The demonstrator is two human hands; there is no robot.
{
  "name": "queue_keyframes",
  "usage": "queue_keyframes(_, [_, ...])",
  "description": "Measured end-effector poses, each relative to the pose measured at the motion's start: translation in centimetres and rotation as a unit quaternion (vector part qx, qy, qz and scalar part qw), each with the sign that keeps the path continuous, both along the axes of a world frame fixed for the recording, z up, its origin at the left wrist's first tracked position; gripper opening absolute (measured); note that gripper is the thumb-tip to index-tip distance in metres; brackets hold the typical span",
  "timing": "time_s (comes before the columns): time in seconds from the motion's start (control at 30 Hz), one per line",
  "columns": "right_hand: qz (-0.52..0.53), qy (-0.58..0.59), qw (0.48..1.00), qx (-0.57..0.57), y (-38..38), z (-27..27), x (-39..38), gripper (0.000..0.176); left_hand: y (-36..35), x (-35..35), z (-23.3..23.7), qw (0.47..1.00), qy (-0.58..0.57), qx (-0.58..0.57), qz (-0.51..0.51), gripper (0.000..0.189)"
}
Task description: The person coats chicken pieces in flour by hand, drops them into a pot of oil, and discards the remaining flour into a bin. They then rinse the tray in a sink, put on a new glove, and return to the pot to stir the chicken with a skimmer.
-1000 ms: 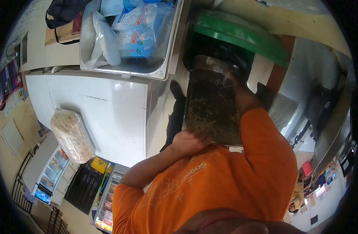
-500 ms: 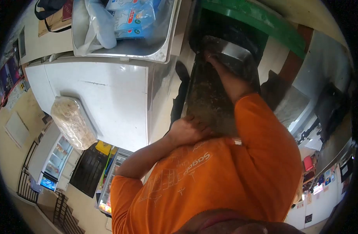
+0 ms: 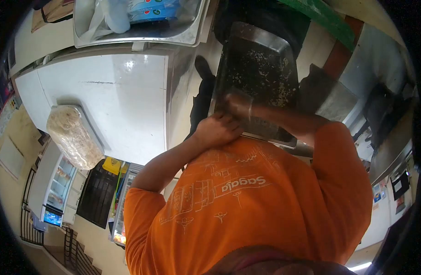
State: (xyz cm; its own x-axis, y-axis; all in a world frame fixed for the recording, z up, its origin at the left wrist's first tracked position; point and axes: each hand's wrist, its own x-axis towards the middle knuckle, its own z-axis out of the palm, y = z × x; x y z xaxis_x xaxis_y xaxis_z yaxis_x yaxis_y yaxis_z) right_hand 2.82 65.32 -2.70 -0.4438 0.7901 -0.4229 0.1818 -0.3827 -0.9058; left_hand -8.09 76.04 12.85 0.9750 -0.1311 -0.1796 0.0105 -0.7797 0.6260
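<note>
A deep metal tray (image 3: 261, 68) with a dark inside and pale crumbs scattered over its bottom lies close to my orange shirt (image 3: 261, 201). My left hand (image 3: 219, 130) is curled closed on the tray's near left corner. Just beyond it, my right hand (image 3: 238, 104) is over the near left part of the tray, smeared by motion. Whether its fingers hold anything cannot be made out.
To the left stands a white surface (image 3: 114, 105) bearing a plastic-wrapped loaf-like bundle (image 3: 73, 137). Behind it, a steel basin (image 3: 183, 39) holds blue packages and clear plastic. A black bin-like container (image 3: 265, 13) and a green edge (image 3: 325, 20) are beyond the tray.
My right hand has come back from the tray's far end to its near left side, uncovering the crumbs. My left hand stays at the near corner. The view has shifted slightly.
</note>
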Motion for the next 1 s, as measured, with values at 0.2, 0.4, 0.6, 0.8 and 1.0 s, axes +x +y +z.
queue_keyframes(0.2, [0.084, 0.134, 0.984, -0.080, -2.6, -0.9, 4.2, 0.021, 0.0, -0.4, -1.0, 1.000, -0.003, 0.008, 0.027, 0.016])
queue_keyframes(0.4, [-0.296, 0.116, 0.916, -0.243, 3.1, -6.8, 5.5, 0.022, 0.6, 0.2, -1.4, 0.998, -0.023, 0.046, 0.040, 0.015])
queue_keyframes(0.6, [-0.290, 0.318, 0.814, -0.390, 3.6, 0.2, 1.3, 0.018, 1.3, 0.0, -1.4, 0.999, 0.007, 0.053, 0.008, 0.017])
queue_keyframes(0.8, [-0.063, -0.113, 0.990, -0.064, 1.1, -2.5, 5.4, 0.021, 1.2, -0.3, -1.7, 0.998, -0.025, 0.057, 0.027, 0.023])
queue_keyframes(1.0, [-0.031, -0.163, 0.983, -0.079, 3.0, -3.4, 4.7, 0.030, 2.0, 0.2, -1.6, 0.998, 0.038, 0.045, 0.015, 0.024])
